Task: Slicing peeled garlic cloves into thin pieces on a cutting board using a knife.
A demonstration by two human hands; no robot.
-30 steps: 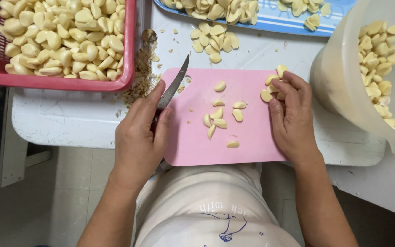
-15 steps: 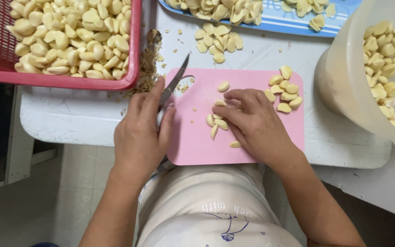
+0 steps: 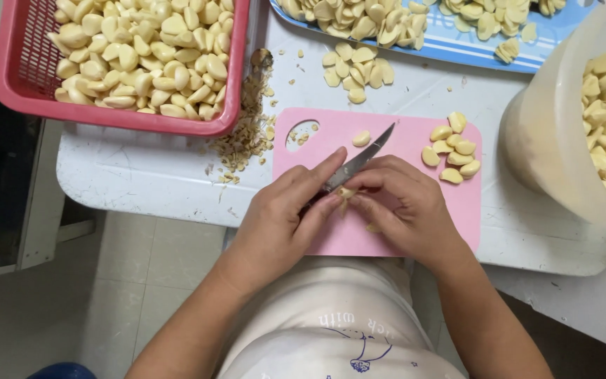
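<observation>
Pink plastic cutting board [image 3: 450, 217] at centre frame, lying on a white desk [image 3: 142, 175]. Both hands meet over its lower left part.

Left hand [image 3: 282, 217]: closed around the handle of a small knife [image 3: 356, 163], blade angled up and to the right, tip pointing toward the upper middle of the board. Right hand [image 3: 405, 210]: fingers pinched together on a single garlic clove [image 3: 346, 193], held right at the base of the blade, between the two hands. Clove mostly covered; only a pale end shows.

Progress, judged from how things lie:
- Small cluster of cloves [image 3: 452, 151] sits at the upper right of the board, apparently already handled. One loose clove [image 3: 361, 138] lies near the knife tip.
- Red basket [image 3: 15, 77] at upper left is heaped with peeled cloves; looks like the bulk stock.
- Blue tray [image 3: 457, 49] along the top edge carries more cloves, with a loose pile [image 3: 355, 70] on the desk just below it.
- Translucent tub [image 3: 548, 140] at the right edge holds cloves too.
- Trimmings and skin scraps [image 3: 243, 140] scattered on the desk between basket and board, so a fair amount of cutting seems done.

Which container is source and which is finished cannot be told. Given the full basket, much looks left.
</observation>
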